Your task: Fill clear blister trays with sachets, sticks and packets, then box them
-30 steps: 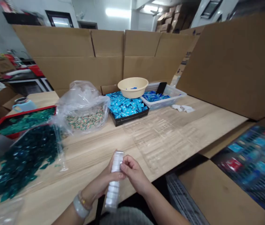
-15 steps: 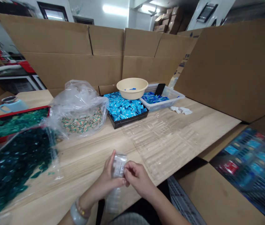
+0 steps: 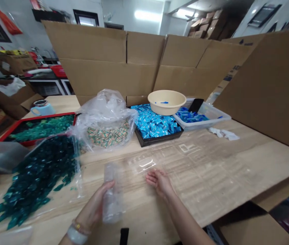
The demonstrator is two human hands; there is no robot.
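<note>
My left hand (image 3: 100, 200) is wrapped around a stack of clear plastic trays (image 3: 113, 194), held upright over the near part of the table. To its right, my right hand (image 3: 160, 182) has its fingers loosely stretched out, with no object visible in them. Just beyond those fingertips lies a single clear plastic tray (image 3: 143, 162), shiny with glare; whether the fingertips touch it I cannot tell. More clear trays (image 3: 200, 170) lie in rows on the wood to the right, hard to tell apart.
Dark green wrapped pieces (image 3: 44, 170) are heaped at left, beside a red-rimmed tray (image 3: 75, 119). Behind stand a plastic bag of small packets (image 3: 108, 134), a black box of blue sachets (image 3: 157, 124), a cream basin (image 3: 167, 109) and a white basket (image 3: 211, 120). Cardboard walls (image 3: 95, 75) surround the table.
My hands have moved apart. The left keeps the tray stack and has shifted left; the right has reached forward, and a tray now lies beyond it. The camera view has turned left.
</note>
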